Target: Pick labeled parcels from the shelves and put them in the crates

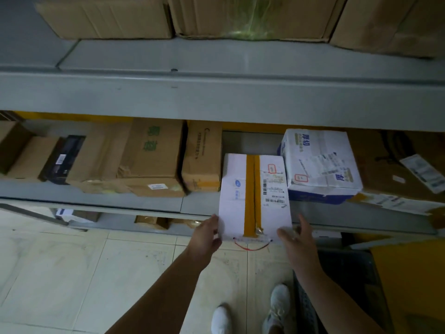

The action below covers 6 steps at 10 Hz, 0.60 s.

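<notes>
I had the white parcel (255, 196) half off the middle shelf (96, 191), its near end hanging past the shelf edge over the floor (72, 261), its far end between the brown box (202, 160) on its left and the white-and-blue box (320, 162) on its right. That gap was tight, so it made sense to draw the parcel straight toward me rather than lift it.

My left hand (208, 235) gripped the near left corner, fingers wrapped under the edge where I could not see them. My right hand (295, 239) was at the near right corner, thumb raised beside the edge; whether those fingers had truly closed on the parcel I could not tell, as the picture blurred there. Taking both corners seemed meant to keep the long parcel level as its weight came off the shelf.

The label (274, 186) faced up along the right side, beside the yellow tape (252, 196) running down the middle. A dark crate (349, 273) stood low on the right by my shoes, near enough for a short swing.
</notes>
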Available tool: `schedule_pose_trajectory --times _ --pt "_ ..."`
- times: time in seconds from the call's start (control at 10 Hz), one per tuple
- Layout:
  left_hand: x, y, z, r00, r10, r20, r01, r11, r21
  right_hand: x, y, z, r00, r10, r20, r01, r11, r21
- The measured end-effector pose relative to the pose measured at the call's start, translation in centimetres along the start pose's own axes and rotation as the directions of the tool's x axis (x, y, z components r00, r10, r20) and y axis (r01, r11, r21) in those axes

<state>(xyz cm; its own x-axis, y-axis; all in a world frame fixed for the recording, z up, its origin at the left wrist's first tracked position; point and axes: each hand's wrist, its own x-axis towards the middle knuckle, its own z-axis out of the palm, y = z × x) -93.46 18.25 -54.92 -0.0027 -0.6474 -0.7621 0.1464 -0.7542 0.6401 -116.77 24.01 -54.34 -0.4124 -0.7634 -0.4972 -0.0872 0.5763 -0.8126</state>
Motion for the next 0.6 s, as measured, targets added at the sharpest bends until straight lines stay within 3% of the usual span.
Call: schedule_pose_trajectory --times 0.1,0.2,0.3,0.4,0.5,0.6 --pt "1.1 0.1 1.0 0.997 -0.064 -0.034 0.058 0.984 -0.166 0.7 0.3 2.0 0.951 0.307 -0.025 -0.305 0.950 0.066" --pt "1.5 0.9 1.9 0.998 -0.057 -0.027 0.050 0.974 -0.222 2.4 -0.1 3.3 0.905 0.378 0.193 -0.424 0.778 0.463" --pt "4.1 2.0 2.2 1.000 0.005 0.021 0.000 0.971 -0.238 4.4 -1.7 4.1 0.927 0.326 0.186 -0.368 0.692 0.621" --pt "4.3 4.3 2.8 0.998 0.032 -0.051 -0.043 0.976 -0.212 5.9 -3.7 4.4 0.947 0.266 0.178 -0.316 0.682 0.660" --pt "3.9 6.4 2.6 0.924 0.314 -0.218 -0.241 0.921 0.306 6.5 -4.9 4.4 0.954 0.253 0.160 -0.295 0.711 0.639" --pt "3.1 8.6 2.1 0.657 0.752 -0.047 -0.371 0.378 0.848 5.2 -5.3 4.4 0.950 0.272 0.153 -0.311 0.778 0.546"
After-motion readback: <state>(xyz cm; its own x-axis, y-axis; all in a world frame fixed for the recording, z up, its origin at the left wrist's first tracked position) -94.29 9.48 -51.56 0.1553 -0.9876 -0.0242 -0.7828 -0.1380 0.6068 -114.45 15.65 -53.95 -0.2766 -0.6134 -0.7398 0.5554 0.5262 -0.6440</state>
